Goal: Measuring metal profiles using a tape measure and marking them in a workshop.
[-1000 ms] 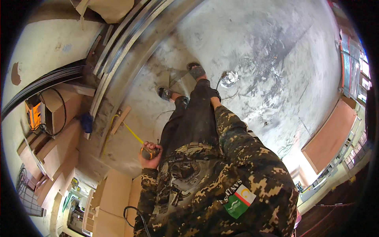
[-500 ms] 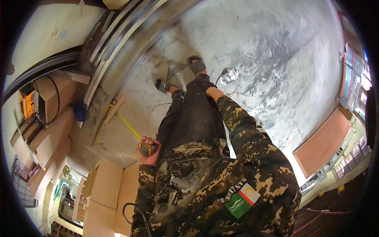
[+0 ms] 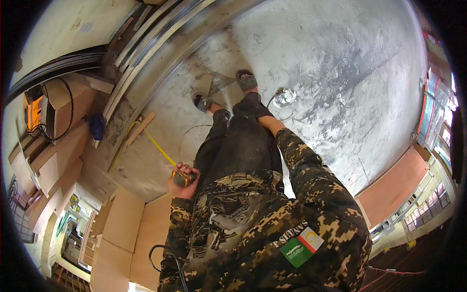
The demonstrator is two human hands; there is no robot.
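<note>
My left hand (image 3: 184, 181) is closed around an orange and black tape measure (image 3: 181, 179), held beside my left thigh. Its yellow blade (image 3: 159, 148) stretches out, away from me, toward a narrow wooden strip (image 3: 140, 128) on the floor. My right arm (image 3: 300, 153), in a camouflage sleeve, reaches down along my right leg. Its bare forearm ends by the dark trouser leg (image 3: 253, 104) near the shin; the fingers there cannot be made out. Just beyond it on the floor lies a shiny silver, crumpled-looking round item (image 3: 284, 97) with a dark cord beside it.
Long metal and wooden lengths (image 3: 138, 63) lie along the far left. Boxy wooden panels (image 3: 113, 219) and a dark cable (image 3: 72, 104) are on the left. A reddish-brown board (image 3: 393, 187) stands at the right. Grey smeared floor (image 3: 335, 73) spreads ahead of my sandalled feet.
The view has shifted slightly. My left hand still grips the tape measure with the blade out, and my right arm stays by the leg.
</note>
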